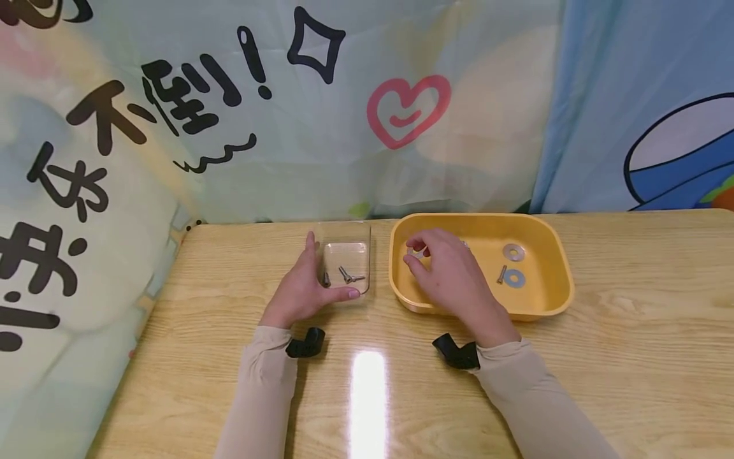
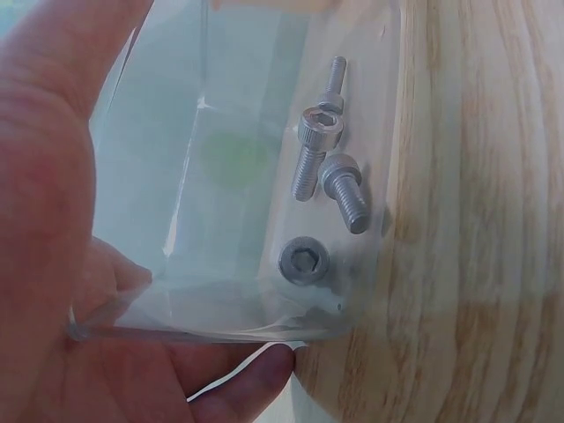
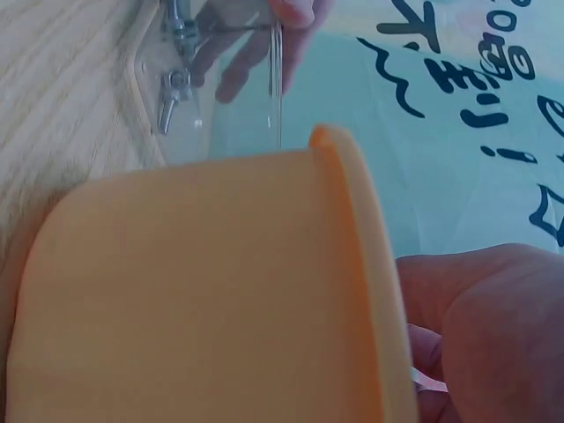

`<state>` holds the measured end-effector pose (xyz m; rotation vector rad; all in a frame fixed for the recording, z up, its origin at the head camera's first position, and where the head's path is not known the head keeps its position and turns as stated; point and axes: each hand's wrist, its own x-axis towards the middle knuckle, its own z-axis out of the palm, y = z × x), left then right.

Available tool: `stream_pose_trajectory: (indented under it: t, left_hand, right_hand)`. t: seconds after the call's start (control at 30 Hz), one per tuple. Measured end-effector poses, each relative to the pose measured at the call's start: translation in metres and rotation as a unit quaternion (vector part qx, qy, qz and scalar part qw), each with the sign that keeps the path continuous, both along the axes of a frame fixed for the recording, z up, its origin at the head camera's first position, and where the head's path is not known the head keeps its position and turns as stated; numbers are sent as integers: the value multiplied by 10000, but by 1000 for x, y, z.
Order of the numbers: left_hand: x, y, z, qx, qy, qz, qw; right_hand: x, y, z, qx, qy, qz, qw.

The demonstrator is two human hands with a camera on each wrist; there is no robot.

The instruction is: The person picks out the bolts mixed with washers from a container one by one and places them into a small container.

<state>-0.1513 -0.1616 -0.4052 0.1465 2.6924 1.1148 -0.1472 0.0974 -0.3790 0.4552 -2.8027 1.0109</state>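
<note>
My left hand (image 1: 304, 287) holds a clear plastic box (image 1: 367, 255), its thumb along the near side and its fingers at the left. Inside lie several socket head screws (image 2: 320, 130), seen closely in the left wrist view. My right hand (image 1: 450, 271) is over the left part of a yellow bin (image 1: 550, 306), fingers bent. A pale, shiny piece, perhaps a washer (image 1: 417, 253), shows between thumb and forefinger; whether it is pinched is unclear. The bin wall (image 3: 203, 282) hides most fingertips in the right wrist view.
Two flat washers, a upper one (image 1: 513, 252) and a lower one (image 1: 515, 278), lie in the bin's right half beside a small screw (image 1: 501, 274). Another small metal piece (image 1: 464, 243) is partly hidden by my right hand. A printed curtain (image 1: 321, 146) hangs behind the wooden table (image 1: 648, 357).
</note>
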Motion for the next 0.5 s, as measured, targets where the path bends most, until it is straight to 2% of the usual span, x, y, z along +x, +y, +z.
stream_pose_trajectory:
  t: [0.23,0.5]
  left_hand:
    - [1,-1,-1,-47,23,-22,10000]
    - [1,-1,-1,-86,63,-36,9999]
  right_hand:
    - [-4,10,1,-53,-316,-161,9994]
    - [-8,23,0,50,-435,-146,9989]
